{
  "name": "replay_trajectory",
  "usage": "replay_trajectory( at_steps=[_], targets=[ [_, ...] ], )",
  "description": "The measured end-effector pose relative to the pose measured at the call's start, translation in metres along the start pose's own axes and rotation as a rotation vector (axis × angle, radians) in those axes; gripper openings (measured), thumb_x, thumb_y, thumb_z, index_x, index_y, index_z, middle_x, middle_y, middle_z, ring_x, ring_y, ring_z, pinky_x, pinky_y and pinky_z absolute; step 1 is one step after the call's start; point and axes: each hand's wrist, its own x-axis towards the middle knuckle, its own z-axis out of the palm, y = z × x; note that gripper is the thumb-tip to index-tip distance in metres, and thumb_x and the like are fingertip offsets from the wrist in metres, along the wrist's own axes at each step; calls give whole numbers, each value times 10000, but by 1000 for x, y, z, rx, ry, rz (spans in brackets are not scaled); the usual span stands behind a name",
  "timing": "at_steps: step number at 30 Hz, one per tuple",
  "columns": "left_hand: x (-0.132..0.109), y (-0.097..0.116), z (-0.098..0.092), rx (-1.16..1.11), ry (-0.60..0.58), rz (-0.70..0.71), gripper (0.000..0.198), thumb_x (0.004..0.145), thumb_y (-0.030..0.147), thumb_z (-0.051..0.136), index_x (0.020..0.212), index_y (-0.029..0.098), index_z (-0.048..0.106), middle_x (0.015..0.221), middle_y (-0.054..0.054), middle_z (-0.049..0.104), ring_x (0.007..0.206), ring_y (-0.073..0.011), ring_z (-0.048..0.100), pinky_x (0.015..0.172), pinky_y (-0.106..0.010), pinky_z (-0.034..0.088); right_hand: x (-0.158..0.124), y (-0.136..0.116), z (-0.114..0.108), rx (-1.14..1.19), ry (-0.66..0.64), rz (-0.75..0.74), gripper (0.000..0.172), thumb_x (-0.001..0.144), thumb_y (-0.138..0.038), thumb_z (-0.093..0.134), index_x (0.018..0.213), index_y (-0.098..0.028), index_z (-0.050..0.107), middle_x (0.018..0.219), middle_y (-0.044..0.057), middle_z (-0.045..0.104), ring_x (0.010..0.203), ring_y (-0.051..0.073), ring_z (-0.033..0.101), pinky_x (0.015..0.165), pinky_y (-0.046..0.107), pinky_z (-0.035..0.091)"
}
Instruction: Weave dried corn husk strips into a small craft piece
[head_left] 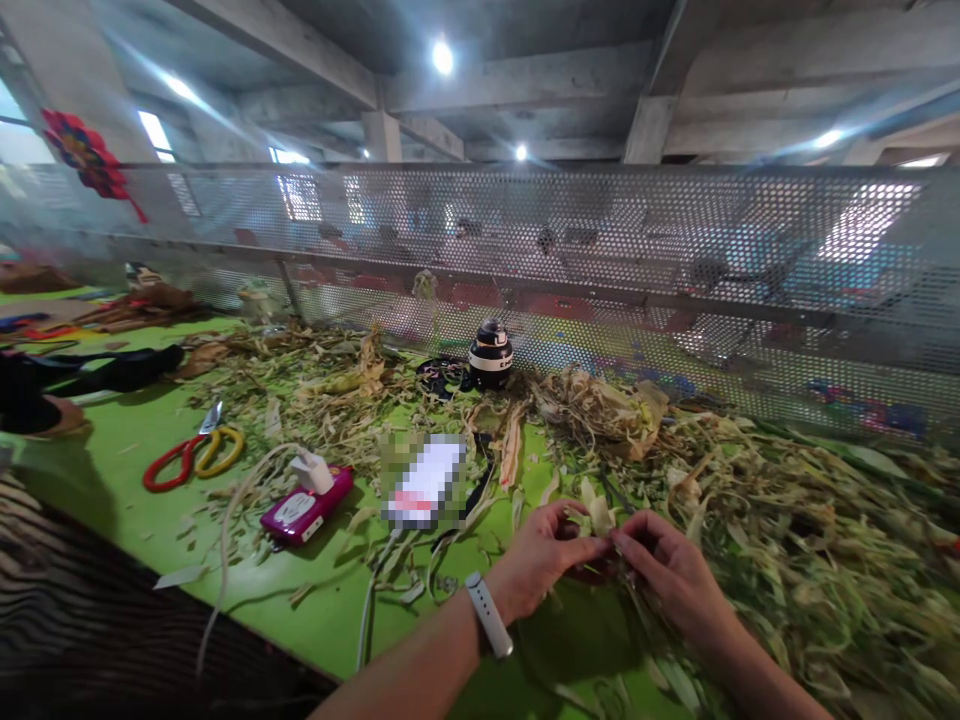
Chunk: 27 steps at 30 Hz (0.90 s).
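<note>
My left hand (555, 550), with a white band on its wrist, is closed on a small pale green piece shaped like a flower, folded from what looks like corn husk (598, 508). Close beside it, the fingertips of my right hand (667, 560) are pinched together at the base of the same husk piece. Thin strips hang below my fingers, and my hands partly cover them. A heap of loose, shredded husks (817, 590) spreads to the right. To the left of my hands lies a blurred-out phone (431, 480) with a white cable plugged into it.
Red-and-yellow-handled scissors (196, 455) and a purple power strip (307, 510) with a white charger (311, 470) lie left on the green table (315, 615). A black jar (491, 355) stands near a perforated metal screen (600, 230). Another person's hand (66, 415) shows at far left.
</note>
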Motion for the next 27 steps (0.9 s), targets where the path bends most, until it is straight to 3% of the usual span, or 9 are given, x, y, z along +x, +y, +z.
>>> replay_trajectory(
  at_steps=[10,21,27],
  targets=[
    [1,0,1,81,18,72,487,497,378,811,826,158,528,690,10,607,621,-132,611,548,-232,487,-1,-6,2,-5,16,4,396,662,-565,651,664,-181,553,562,-33,496,471,92,424,424,203,364],
    [1,0,1,-34,3,63,539,442,270,851,841,143,513,682,11,642,579,-100,593,614,-243,507,-1,-6,2,25,26,23,396,669,-551,653,651,-173,535,558,-38,490,483,86,417,443,196,351],
    [0,2,1,-7,31,44,535,460,274,841,843,153,487,689,-3,658,604,-130,630,522,-209,486,-2,-5,2,50,32,-1,386,674,-533,661,654,-167,539,549,-36,481,470,81,420,434,194,364]
  ],
)
